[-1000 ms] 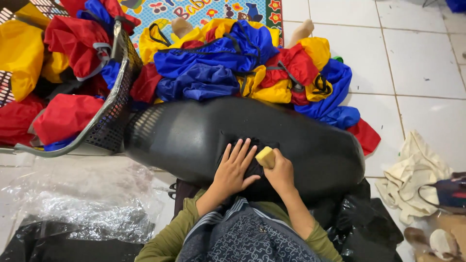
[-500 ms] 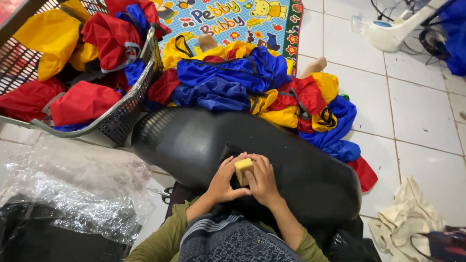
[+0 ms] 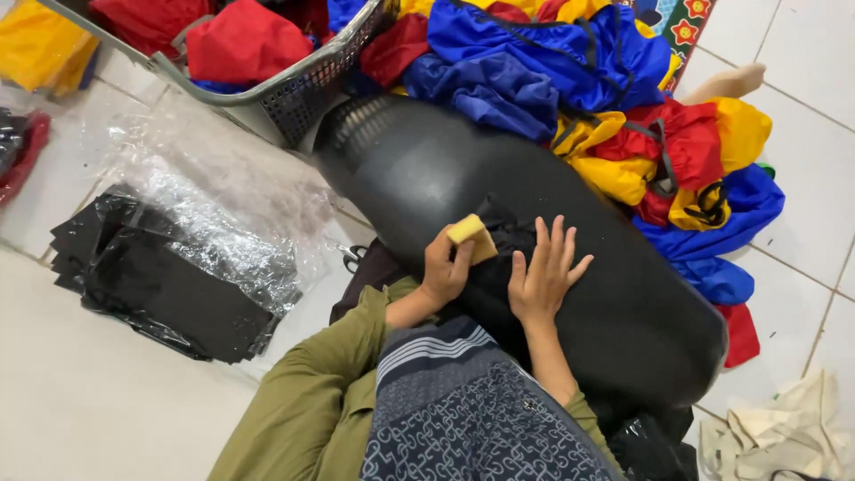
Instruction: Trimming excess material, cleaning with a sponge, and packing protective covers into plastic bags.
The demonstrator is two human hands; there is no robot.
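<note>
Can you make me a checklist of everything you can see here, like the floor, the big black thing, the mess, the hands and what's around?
Surface: white tiled floor, person sitting on it.
Job's things: long black seat lying across the lap; a black patch on it under the hands; yellow sponge.
Clutter: stack of black sheets in clear plastic wrap; pile of blue, red and yellow fabric; cream cloth.
Grippers: left hand grips the yellow sponge; right hand lies flat, fingers spread, on the seat.
Cables: nothing seen.
Surroundings: grey mesh basket holding red fabric; colourful mat at the top edge.
</note>
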